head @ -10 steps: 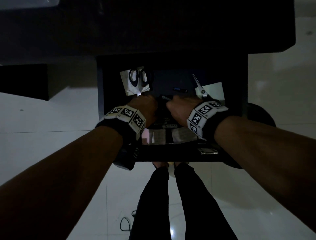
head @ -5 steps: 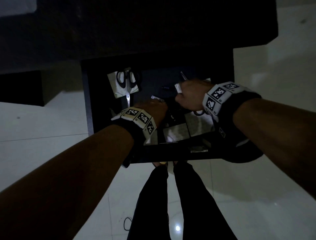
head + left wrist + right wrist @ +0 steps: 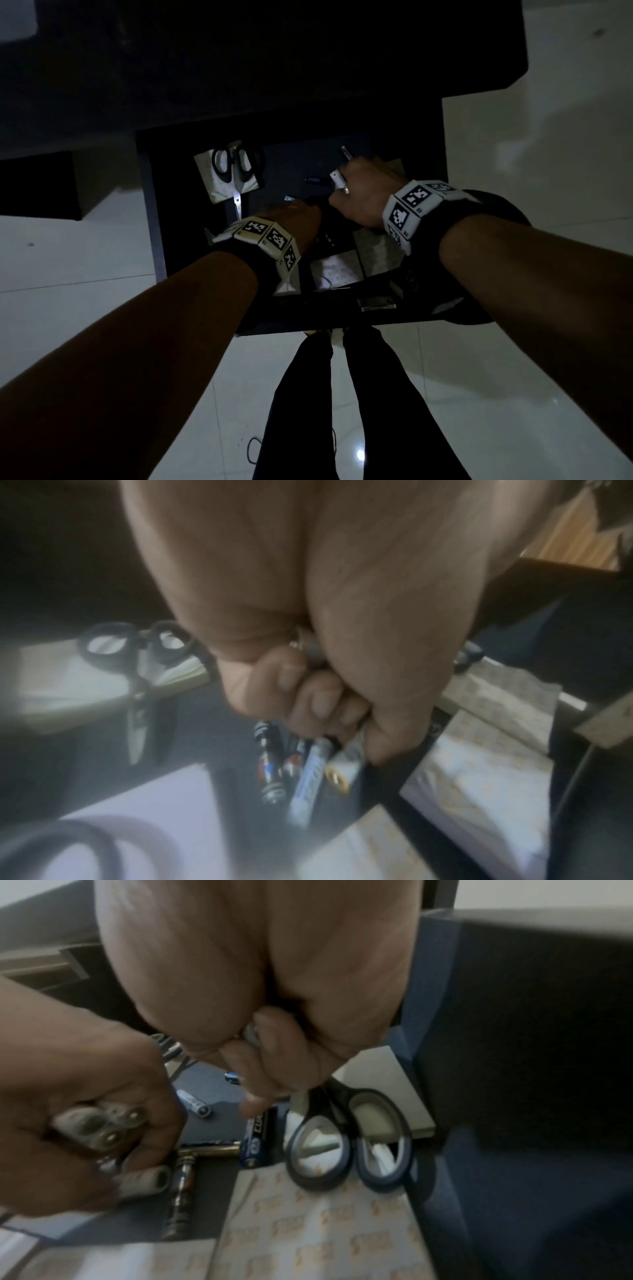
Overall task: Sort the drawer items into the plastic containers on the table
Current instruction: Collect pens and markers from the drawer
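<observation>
The dark drawer (image 3: 152, 212) stands pulled out, with both hands inside it. My left hand (image 3: 294, 219) is a fist at the drawer's middle, gripping several batteries (image 3: 308, 761) whose ends stick out below the fingers. Further back on the right, my right hand (image 3: 359, 195) curls round a small white battery (image 3: 337, 178). It hovers over blue-handled scissors (image 3: 349, 1139) whose blade tip (image 3: 346, 152) shows beyond the knuckles; whether it touches them I cannot tell. Black-handled scissors (image 3: 236, 168) lie on paper at the back left. Loose batteries (image 3: 193, 1103) lie on the drawer floor.
Patterned paper sheets (image 3: 337, 270) line the drawer's front part. A dark tabletop (image 3: 274, 61) overhangs the drawer's back. White tiled floor (image 3: 68, 274) surrounds it, and my legs (image 3: 298, 394) stand at the drawer's front edge. No plastic containers are in view.
My right hand has left the drawer's middle and gone back and right, over the blue-handled scissors, with a white battery showing in its fingers. The left hand stays mid-drawer.
</observation>
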